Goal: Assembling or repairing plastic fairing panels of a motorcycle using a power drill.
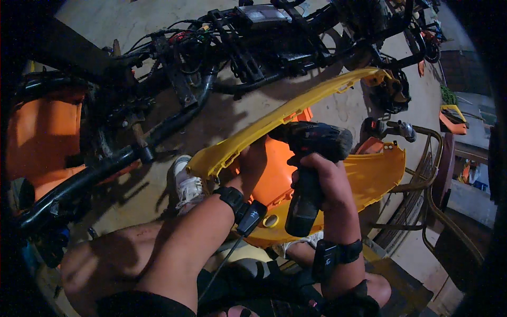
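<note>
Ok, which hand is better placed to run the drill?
Probably your right hand: it grips the drill, held close to the upper yellow panel. Your left hand, partly hidden, is beside that panel, so may suit steadying it.

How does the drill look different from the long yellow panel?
The drill is black and compact; the long yellow panel is bigger and curved. The right hand grips the drill; the left hand, partly hidden, is by the panel's edge. Both are near the hands.

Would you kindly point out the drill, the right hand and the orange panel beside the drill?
Drill point(307, 193): head view, on its black handle.
Right hand point(330, 177): head view, on its back.
Orange panel point(272, 170): head view, on its broad face.
</note>
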A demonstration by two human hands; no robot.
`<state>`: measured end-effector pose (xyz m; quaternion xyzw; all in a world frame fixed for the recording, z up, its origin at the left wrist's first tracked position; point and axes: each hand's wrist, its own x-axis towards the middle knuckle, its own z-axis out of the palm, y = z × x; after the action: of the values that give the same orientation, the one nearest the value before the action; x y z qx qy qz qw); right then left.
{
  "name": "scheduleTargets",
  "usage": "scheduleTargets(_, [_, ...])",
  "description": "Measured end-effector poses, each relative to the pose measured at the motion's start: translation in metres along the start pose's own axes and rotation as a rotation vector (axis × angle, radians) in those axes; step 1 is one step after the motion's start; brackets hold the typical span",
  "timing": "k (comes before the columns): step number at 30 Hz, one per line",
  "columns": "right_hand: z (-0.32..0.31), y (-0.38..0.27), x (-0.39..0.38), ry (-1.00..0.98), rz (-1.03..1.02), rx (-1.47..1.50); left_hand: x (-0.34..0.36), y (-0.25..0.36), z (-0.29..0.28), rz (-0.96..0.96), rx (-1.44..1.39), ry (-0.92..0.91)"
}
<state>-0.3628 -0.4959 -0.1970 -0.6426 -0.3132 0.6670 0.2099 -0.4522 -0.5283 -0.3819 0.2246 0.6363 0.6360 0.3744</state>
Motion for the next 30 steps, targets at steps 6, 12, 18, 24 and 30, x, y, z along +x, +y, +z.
scheduleTargets(6, [-0.001, -0.002, -0.003, 0.033, 0.018, 0.022, -0.001, 0.0, 0.001, -0.024, -0.024, -0.042])
scheduleTargets(12, [0.002, 0.004, 0.001, 0.004, 0.028, 0.004, -0.001, 0.004, -0.003, -0.043, -0.027, -0.065])
scheduleTargets(18, [0.004, 0.0, -0.006, 0.059, -0.024, 0.035, 0.001, 0.008, 0.001, -0.049, -0.039, -0.076])
scheduleTargets(24, [-0.001, 0.003, 0.0, 0.045, 0.062, 0.05, 0.003, 0.009, -0.004, -0.056, -0.028, -0.072])
scheduleTargets(30, [-0.006, -0.01, 0.006, 0.011, 0.07, -0.043, 0.001, 0.008, -0.005, -0.065, -0.014, -0.083])
